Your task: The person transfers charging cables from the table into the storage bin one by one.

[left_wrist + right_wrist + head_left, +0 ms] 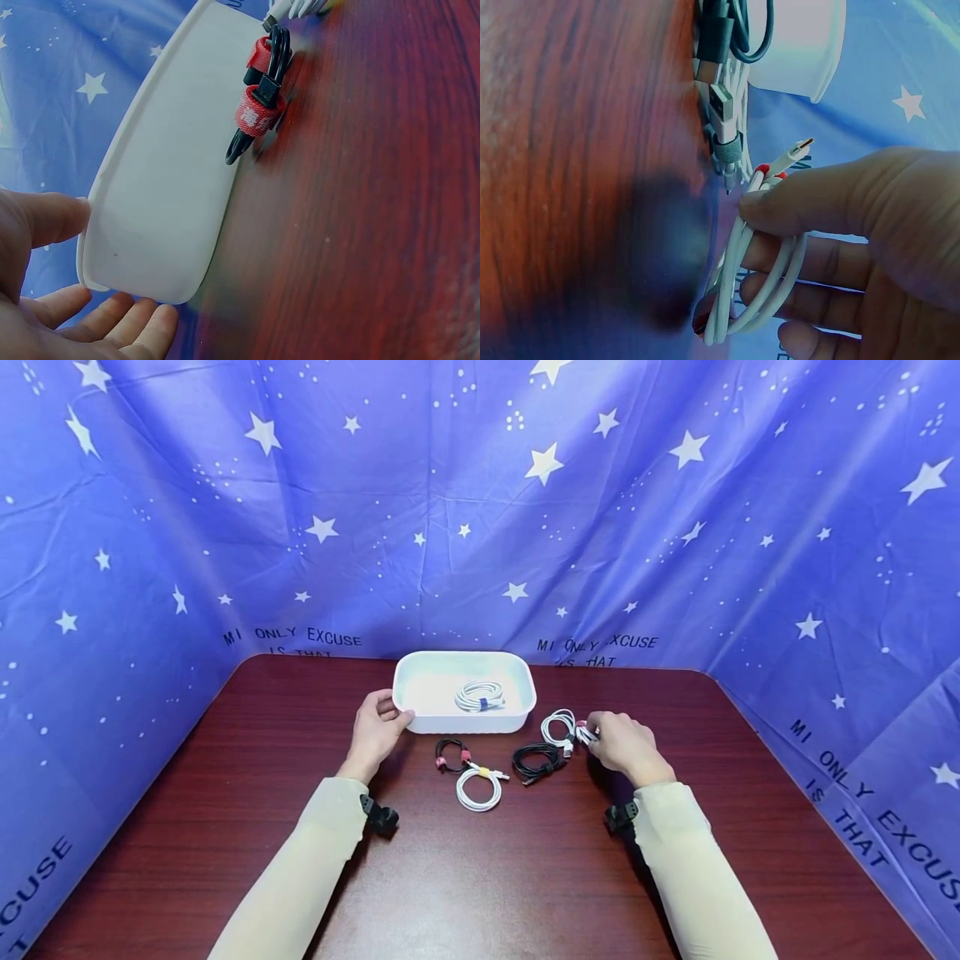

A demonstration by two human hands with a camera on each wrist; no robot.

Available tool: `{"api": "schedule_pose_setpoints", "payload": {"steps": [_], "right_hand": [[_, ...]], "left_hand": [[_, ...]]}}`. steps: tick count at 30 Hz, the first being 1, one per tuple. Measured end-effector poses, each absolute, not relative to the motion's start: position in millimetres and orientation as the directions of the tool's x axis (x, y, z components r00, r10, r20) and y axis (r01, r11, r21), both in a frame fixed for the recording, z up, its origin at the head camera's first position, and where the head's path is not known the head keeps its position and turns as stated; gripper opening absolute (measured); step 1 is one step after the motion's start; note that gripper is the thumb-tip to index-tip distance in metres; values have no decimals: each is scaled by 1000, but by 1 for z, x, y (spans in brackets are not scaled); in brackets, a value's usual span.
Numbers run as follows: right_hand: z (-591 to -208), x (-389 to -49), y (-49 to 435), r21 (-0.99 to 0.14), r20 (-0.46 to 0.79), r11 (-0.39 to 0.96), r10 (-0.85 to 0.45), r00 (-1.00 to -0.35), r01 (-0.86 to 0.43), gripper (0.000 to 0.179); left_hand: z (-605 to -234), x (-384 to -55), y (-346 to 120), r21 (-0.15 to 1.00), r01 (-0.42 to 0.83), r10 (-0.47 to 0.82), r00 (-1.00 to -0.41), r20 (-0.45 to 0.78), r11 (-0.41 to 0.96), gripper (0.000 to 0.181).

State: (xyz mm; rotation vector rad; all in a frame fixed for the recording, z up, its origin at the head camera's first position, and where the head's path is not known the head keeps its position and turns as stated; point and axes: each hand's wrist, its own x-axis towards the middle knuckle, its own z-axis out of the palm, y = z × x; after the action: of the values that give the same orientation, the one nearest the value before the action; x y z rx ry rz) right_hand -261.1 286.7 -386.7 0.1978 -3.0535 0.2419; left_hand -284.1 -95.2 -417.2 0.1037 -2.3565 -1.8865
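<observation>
My left hand (373,733) holds the left end of a white plastic box (471,724), thumb at the rim and fingers against the end wall. Inside the box lies a coiled white cable (480,696) with a blue tie. To the right of the box, my right hand (624,745) pinches another coiled white cable (726,281) with red ties between thumb and fingers. Its connector points up past the thumb in the right wrist view. Just left of that hand lies a white cable (567,744) with a dark tie, beside a black coiled cable (537,748).
In front of the box are a small black cable with red ties (466,756) and a white cable with a yellow tie (483,772). The reddish-brown table (480,877) ends behind the box at a blue star-printed curtain (427,527).
</observation>
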Motion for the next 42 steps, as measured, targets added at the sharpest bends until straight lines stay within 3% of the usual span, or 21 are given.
{"api": "schedule_pose_setpoints", "payload": {"steps": [10,17,30,42], "right_hand": [[-382,-260,285,-196,216,963,-143,-966,-187,17],[-382,-262,279,-166,328,955,-183,-927,-247,18],[-379,-261,272,-102,403,930,-285,-870,-352,18],[-377,-258,269,-113,395,934,-272,-878,-340,20]], "left_hand": [[-417,-283,-94,976,24,-128,-990,53,215,56],[-418,-283,-95,978,32,-135,-989,61,206,56],[-416,-284,-95,976,33,-126,-990,62,215,56],[-417,-283,-96,977,24,-120,-992,51,211,56]]}}
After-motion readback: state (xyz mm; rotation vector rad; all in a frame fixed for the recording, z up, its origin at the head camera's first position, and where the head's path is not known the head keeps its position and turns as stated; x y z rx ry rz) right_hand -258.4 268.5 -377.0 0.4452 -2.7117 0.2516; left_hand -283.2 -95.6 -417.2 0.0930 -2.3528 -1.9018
